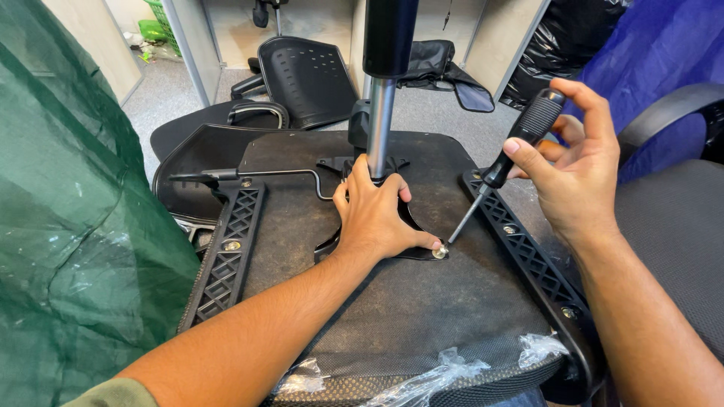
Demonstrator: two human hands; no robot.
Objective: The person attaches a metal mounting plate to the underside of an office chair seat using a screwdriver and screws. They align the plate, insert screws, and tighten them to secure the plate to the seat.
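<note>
The bolt is half hidden under a fingertip, and the plate mostly under the left hand, which lies flat and spread. The right hand grips a screwdriver, tip at the bolt. The upturned seat sits among chair parts on grey carpet.

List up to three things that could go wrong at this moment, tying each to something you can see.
1. The screwdriver tip sits on the screw right beside the left hand fingertip; a slip could probably jab it.
2. The right hand holds the driver tilted, so it may cam out and chew the screw head.
3. Loose plastic wrap at the seat edge could snag a forearm.
</note>
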